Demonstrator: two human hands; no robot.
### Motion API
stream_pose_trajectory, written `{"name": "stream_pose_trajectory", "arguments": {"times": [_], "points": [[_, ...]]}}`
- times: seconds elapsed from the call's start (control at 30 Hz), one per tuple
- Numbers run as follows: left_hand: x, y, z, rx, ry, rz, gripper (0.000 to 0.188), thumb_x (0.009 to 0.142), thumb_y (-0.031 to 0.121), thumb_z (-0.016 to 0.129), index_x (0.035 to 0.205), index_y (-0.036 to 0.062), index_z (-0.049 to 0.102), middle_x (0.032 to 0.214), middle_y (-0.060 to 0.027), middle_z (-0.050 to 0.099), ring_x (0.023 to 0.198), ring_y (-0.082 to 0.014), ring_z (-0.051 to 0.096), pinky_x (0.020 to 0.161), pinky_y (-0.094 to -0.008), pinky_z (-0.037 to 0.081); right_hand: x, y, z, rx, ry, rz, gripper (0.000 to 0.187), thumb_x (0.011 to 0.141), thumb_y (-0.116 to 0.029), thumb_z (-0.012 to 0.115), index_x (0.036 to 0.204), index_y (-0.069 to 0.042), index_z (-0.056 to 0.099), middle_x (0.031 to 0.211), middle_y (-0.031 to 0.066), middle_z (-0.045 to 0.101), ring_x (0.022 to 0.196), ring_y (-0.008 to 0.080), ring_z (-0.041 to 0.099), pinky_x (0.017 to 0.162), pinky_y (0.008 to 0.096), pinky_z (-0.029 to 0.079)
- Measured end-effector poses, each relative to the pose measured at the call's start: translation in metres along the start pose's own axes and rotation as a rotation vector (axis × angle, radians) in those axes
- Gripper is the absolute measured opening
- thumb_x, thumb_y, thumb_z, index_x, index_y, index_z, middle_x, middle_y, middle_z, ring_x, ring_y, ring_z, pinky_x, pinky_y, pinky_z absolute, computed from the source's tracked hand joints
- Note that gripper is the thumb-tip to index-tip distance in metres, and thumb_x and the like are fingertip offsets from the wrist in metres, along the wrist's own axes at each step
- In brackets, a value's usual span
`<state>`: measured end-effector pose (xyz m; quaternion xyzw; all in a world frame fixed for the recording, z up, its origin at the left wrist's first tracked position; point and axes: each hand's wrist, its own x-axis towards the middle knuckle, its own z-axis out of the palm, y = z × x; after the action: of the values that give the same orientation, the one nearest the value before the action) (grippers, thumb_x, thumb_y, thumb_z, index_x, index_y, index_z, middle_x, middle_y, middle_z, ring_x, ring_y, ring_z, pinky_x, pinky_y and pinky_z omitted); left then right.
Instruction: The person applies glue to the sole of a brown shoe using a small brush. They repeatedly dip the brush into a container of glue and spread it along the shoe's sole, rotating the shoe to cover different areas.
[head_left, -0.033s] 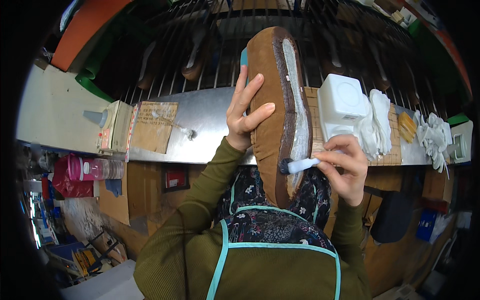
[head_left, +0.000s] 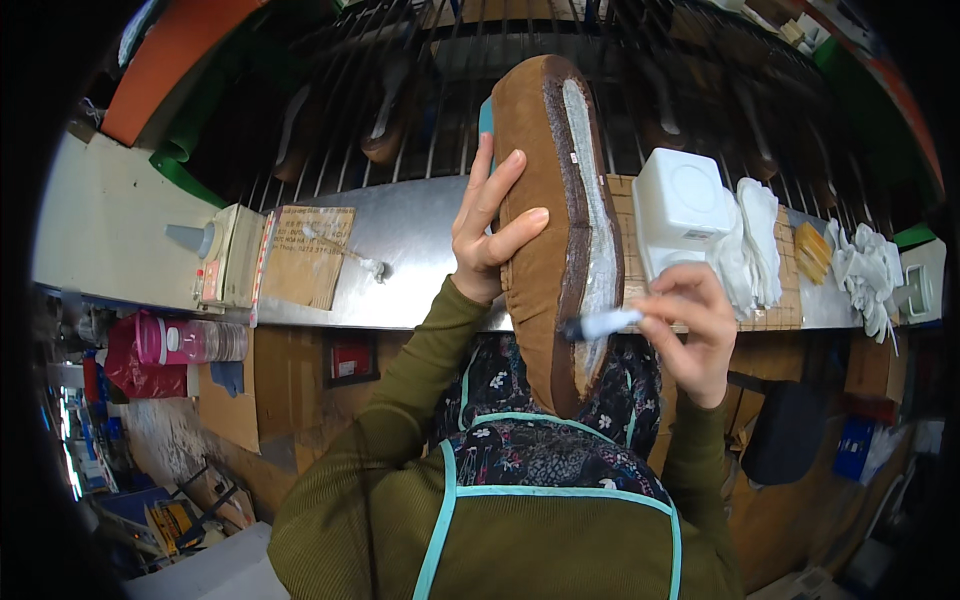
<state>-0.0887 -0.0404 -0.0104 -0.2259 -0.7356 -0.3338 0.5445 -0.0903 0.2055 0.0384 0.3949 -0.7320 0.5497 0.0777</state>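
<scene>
A brown suede shoe upper (head_left: 527,220), stretched over a last, stands tilted upright in front of me. Its dark brown lower edge and a whitish-grey strip along the bottom face right; a bit of turquoise shows behind its upper left side. My left hand (head_left: 492,222) grips the upper from the left, thumb and fingers lying across the suede. Between the thumb and fingers of my right hand (head_left: 697,325) is a small brush (head_left: 606,323) with a pale handle and dark bristles, blurred by motion. The bristles are at the dark edge near the shoe's lower end.
A white square plastic container (head_left: 684,195) stands right of the shoe, beside white gloves (head_left: 760,240). Left on the metal bench lie a cardboard piece (head_left: 310,280) and a thin stick with a whitish tip (head_left: 374,268). Behind is a rack of metal bars (head_left: 340,150) holding more shoes.
The brush in my right hand has shifted slightly upward and now looks smeared by motion. My left hand and the shoe upper have hardly moved.
</scene>
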Motion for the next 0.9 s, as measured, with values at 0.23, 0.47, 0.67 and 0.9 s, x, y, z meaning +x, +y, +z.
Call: {"name": "stream_pose_trajectory", "arguments": {"times": [0.23, 0.47, 0.67, 0.9], "points": [[0.001, -0.008, 0.004, 0.031, -0.018, 0.050, 0.043, 0.075, 0.018, 0.075, 0.112, 0.0246, 0.055, 0.134, -0.0141, 0.050, 0.126, -0.0486, 0.041, 0.101, -0.0537, 0.043, 0.018, 0.005, 0.004, -0.025, 0.120, 0.087, 0.017, 0.079, -0.003, 0.071, 0.096, -0.005, 0.073, 0.088, 0.0043, 0.057, 0.070, 0.0103, 0.051, 0.057, 0.0232, 0.041], [-0.001, -0.005, 0.001, 0.005, -0.029, -0.003, 0.042, 0.073, 0.020, 0.076, 0.111, 0.0253, 0.057, 0.134, -0.0122, 0.050, 0.128, -0.0474, 0.040, 0.101, -0.0536, 0.043, 0.000, 0.003, 0.002, 0.128, -0.047, 0.135, 0.018, 0.076, -0.005, 0.073, 0.094, -0.004, 0.073, 0.087, 0.0046, 0.057, 0.072, 0.0118, 0.052, 0.061, 0.0243, 0.043], [-0.010, -0.001, 0.002, 0.114, -0.050, -0.082, 0.044, 0.074, 0.025, 0.076, 0.113, 0.0290, 0.058, 0.139, -0.0085, 0.049, 0.132, -0.0435, 0.037, 0.108, -0.0653, 0.013, -0.012, 0.022, 0.013, 0.164, 0.199, 0.256, 0.014, 0.083, -0.005, 0.067, 0.095, 0.000, 0.071, 0.089, 0.0044, 0.058, 0.079, 0.0113, 0.053, 0.067, 0.0229, 0.043], [-0.020, 0.000, 0.005, 0.198, -0.102, -0.219, 0.053, 0.070, 0.027, 0.080, 0.118, 0.0301, 0.057, 0.141, -0.0060, 0.047, 0.135, -0.0422, 0.033, 0.107, -0.0683, 0.004, -0.033, -0.010, 0.015, 0.408, 0.116, 0.515, 0.017, 0.084, -0.004, 0.066, 0.099, 0.002, 0.070, 0.088, 0.0041, 0.054, 0.080, 0.0105, 0.050, 0.070, 0.0213, 0.040]]}}
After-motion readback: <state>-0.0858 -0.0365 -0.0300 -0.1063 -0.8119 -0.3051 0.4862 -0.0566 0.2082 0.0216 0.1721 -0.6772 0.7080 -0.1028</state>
